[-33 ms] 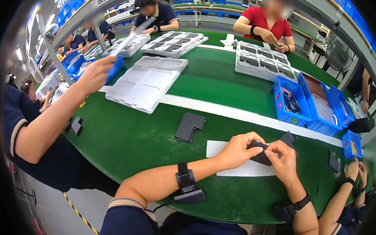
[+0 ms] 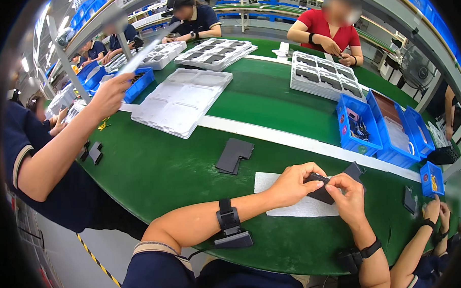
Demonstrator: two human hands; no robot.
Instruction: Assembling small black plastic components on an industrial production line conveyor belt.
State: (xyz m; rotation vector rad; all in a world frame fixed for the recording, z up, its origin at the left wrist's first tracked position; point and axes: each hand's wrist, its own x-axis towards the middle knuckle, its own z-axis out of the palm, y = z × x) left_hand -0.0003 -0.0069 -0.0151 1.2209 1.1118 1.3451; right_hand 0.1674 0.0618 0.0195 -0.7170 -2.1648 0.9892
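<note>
Right now, we have both bare hands over the near side of the green table (image 2: 294,233), working on one flat black panel (image 2: 322,194). Our left hand (image 2: 293,186) has its thumb and index finger clamped on the panel's upper left part, while our right hand (image 2: 350,193) presses its thumb and forefinger close together at the upper edge, nearly meeting the left fingertips. Whether a smaller piece sits between those fingertips, we cannot quite make out. Our panel is above a pale rectangular sheet (image 2: 288,211) lying flat on the table, with another dark piece (image 2: 354,171) just behind our right hand. To the left of the sheet lie two overlapping notched black panels (image 2: 236,155), and well to the right, a narrow black part (image 2: 409,199) rests near a small blue bin (image 2: 432,180). Beyond a white strip (image 2: 270,132) across the table, we see an open blue bin (image 2: 365,148) with cables in it, an empty-looking white tray (image 2: 181,102) and a tray stack (image 2: 323,74) filled with dark parts. At our left, a co-worker's hand (image 2: 112,95) grips a blurred, thin whitish strip (image 2: 148,50).
</note>
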